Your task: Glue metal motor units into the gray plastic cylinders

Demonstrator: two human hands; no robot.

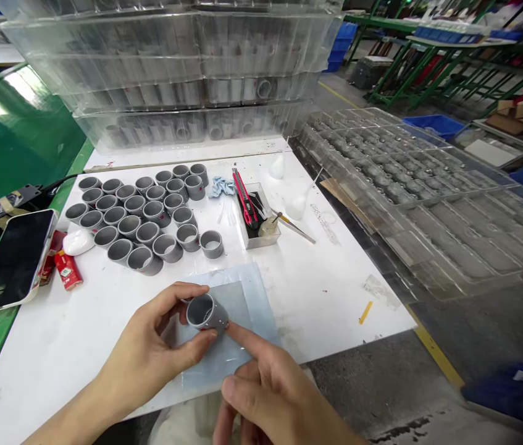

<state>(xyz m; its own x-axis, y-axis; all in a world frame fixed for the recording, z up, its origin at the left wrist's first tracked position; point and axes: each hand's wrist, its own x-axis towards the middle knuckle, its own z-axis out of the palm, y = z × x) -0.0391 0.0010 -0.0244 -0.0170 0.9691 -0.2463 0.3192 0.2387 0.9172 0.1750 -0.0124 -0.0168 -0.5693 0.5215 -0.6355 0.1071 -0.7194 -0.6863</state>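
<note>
While my left hand (150, 346) is clamping a short, hollow grey cylinder, apparently plastic (217, 314), between thumb and fingers, my right hand (273, 383) is pointing an index fingertip at its right side, seemingly touching; thumb and index are standing apart, gripping nothing visible. From the head view, the cylinder is sitting between both hands, over a pale blue rectangular sheet (261, 296), its axis tilting, open mouth facing up and leftward. Left is being the nearer hand.

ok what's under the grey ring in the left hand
Beneath the grey ring, a light blue sheet with a greyish square shows on the white table. Whatever lies directly under the ring and left hand is covered.
</note>
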